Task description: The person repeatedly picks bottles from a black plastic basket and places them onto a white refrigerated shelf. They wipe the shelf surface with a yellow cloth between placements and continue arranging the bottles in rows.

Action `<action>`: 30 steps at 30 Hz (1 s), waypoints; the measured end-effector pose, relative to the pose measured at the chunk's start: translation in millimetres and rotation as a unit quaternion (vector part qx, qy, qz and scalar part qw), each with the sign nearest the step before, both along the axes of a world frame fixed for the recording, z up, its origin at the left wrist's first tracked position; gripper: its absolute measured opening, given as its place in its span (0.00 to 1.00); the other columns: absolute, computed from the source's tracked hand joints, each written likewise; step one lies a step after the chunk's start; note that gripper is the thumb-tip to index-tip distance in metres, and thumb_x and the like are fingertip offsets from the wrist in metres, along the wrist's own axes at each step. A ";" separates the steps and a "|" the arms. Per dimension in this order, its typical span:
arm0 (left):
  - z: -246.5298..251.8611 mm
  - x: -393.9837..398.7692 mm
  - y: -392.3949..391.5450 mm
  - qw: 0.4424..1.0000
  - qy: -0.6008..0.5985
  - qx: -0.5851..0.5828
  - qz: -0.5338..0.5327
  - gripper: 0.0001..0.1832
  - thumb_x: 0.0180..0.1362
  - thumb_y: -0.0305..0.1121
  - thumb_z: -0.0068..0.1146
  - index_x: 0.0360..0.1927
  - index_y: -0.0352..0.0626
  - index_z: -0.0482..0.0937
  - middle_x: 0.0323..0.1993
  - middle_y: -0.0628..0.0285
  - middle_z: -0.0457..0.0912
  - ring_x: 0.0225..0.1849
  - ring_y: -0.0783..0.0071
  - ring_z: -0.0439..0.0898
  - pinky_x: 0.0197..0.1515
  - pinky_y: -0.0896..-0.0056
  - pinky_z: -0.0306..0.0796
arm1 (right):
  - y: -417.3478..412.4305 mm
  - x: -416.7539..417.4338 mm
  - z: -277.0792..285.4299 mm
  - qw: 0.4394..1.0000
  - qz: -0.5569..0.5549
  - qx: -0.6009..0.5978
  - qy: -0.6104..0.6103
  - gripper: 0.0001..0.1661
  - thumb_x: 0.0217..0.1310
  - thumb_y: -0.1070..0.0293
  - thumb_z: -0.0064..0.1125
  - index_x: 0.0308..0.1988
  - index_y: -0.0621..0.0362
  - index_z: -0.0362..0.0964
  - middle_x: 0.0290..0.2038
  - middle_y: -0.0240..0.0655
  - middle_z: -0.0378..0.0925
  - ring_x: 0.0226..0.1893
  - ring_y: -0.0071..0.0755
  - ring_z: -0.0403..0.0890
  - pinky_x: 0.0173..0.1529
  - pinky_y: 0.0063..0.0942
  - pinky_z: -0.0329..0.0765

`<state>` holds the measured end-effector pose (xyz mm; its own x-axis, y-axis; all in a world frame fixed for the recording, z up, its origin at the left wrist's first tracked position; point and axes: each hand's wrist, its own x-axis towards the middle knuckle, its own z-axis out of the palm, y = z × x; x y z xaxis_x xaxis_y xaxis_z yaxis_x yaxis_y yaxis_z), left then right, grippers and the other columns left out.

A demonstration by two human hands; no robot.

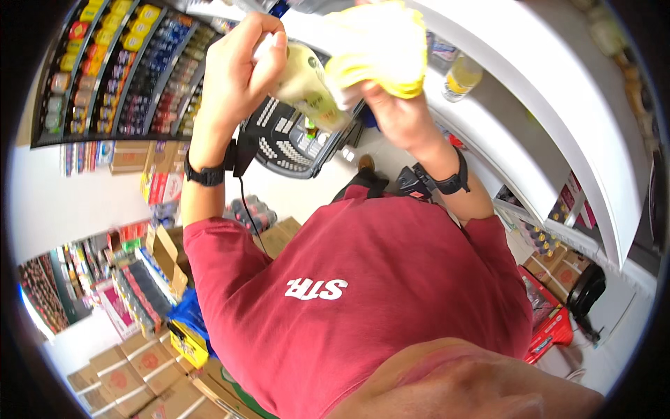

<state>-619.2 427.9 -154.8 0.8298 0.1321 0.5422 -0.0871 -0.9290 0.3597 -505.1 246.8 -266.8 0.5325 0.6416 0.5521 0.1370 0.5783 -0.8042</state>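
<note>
My left hand point(251, 68), at the upper left, grips a pale yellow-green bottle point(309, 84) by its top end. The bottle hangs tilted, its lower end towards the right, and its printed surface is blurred. My right hand point(400, 112) holds a bright yellow cloth point(387, 50), bunched and partly overexposed, against or close beside the bottle; whether they touch cannot be told. Both hands are raised in front of me, above a dark shopping basket or cart point(290, 141) with small items in it.
Shelves of packaged goods point(131, 68) stand at the left. White shelves point(523, 141) curve along the right, with a yellow-labelled bottle point(463, 78) on one. Cardboard boxes point(131, 366) are stacked at lower left, near wrapped bottle packs point(254, 212). A red container point(549, 335) is at lower right.
</note>
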 end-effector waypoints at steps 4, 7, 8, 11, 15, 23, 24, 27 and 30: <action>30.4 16.7 -53.9 0.995 -0.057 0.025 -0.081 0.02 0.61 0.25 0.58 0.36 0.38 0.77 0.26 0.54 0.79 0.25 0.57 0.82 0.31 0.65 0.73 | -18.3 -1.1 33.2 0.991 -0.056 -0.015 -0.124 0.47 0.52 0.54 0.79 0.65 0.62 0.64 0.58 0.49 0.77 0.56 0.51 0.81 0.61 0.41 0.77; 46.2 30.7 -80.7 0.988 -0.046 -0.003 -0.147 0.03 0.64 0.25 0.54 0.36 0.36 0.76 0.22 0.59 0.77 0.22 0.68 0.77 0.29 0.70 0.70 | -51.0 4.6 36.7 0.981 -0.080 -0.063 -0.163 0.58 0.44 0.49 0.84 0.67 0.62 0.61 0.58 0.51 0.77 0.58 0.56 0.80 0.62 0.43 0.76; 54.2 35.4 -90.2 0.985 -0.026 -0.036 -0.166 0.04 0.66 0.26 0.53 0.35 0.36 0.75 0.22 0.61 0.77 0.22 0.71 0.76 0.29 0.71 0.69 | -66.2 8.6 37.3 0.983 -0.038 -0.118 -0.135 0.57 0.44 0.52 0.85 0.67 0.61 0.61 0.57 0.50 0.79 0.57 0.54 0.82 0.61 0.42 0.77; 74.8 53.1 -111.4 0.969 -0.011 -0.082 -0.234 0.09 0.69 0.30 0.50 0.34 0.36 0.74 0.21 0.64 0.75 0.22 0.77 0.73 0.28 0.75 0.67 | -110.2 23.5 19.2 0.983 0.089 -0.151 -0.060 0.52 0.45 0.58 0.84 0.65 0.60 0.63 0.54 0.42 0.82 0.53 0.38 0.84 0.61 0.38 0.78; 83.7 69.4 -150.1 0.947 -0.018 -0.086 -0.310 0.08 0.68 0.29 0.50 0.34 0.36 0.75 0.23 0.63 0.77 0.24 0.76 0.76 0.31 0.74 0.70 | -161.0 23.4 9.2 0.981 0.116 -0.151 0.025 0.51 0.45 0.63 0.83 0.65 0.64 0.64 0.55 0.40 0.82 0.54 0.35 0.82 0.63 0.34 0.76; 94.6 97.5 -230.1 0.916 -0.088 0.067 -0.385 0.10 0.68 0.34 0.56 0.37 0.35 0.76 0.27 0.63 0.77 0.29 0.77 0.76 0.33 0.75 0.69 | -212.0 2.8 60.1 0.981 -0.192 -0.010 -0.038 0.50 0.42 0.63 0.86 0.62 0.64 0.68 0.53 0.39 0.81 0.53 0.32 0.81 0.61 0.33 0.77; 100.9 101.5 -238.3 0.917 -0.079 0.074 -0.385 0.11 0.67 0.35 0.59 0.37 0.35 0.76 0.28 0.63 0.77 0.29 0.78 0.75 0.34 0.76 0.68 | -217.4 3.7 69.6 0.963 -0.261 -0.008 -0.064 0.49 0.42 0.63 0.87 0.61 0.65 0.69 0.52 0.40 0.82 0.52 0.31 0.82 0.60 0.33 0.78; 105.5 121.7 -243.9 0.903 -0.073 0.045 -0.420 0.12 0.69 0.39 0.59 0.43 0.39 0.79 0.30 0.60 0.79 0.30 0.79 0.79 0.34 0.74 0.71 | -222.6 6.7 94.5 0.953 -0.295 0.025 -0.069 0.50 0.41 0.61 0.88 0.60 0.65 0.68 0.50 0.41 0.83 0.49 0.33 0.84 0.56 0.33 0.81; 120.4 135.6 -254.7 0.893 -0.131 0.041 -0.429 0.09 0.66 0.34 0.58 0.38 0.38 0.80 0.26 0.62 0.81 0.26 0.76 0.79 0.28 0.74 0.71 | -215.0 23.2 109.8 0.942 -0.283 0.119 -0.133 0.48 0.46 0.61 0.84 0.62 0.65 0.65 0.52 0.42 0.80 0.52 0.37 0.82 0.57 0.34 0.79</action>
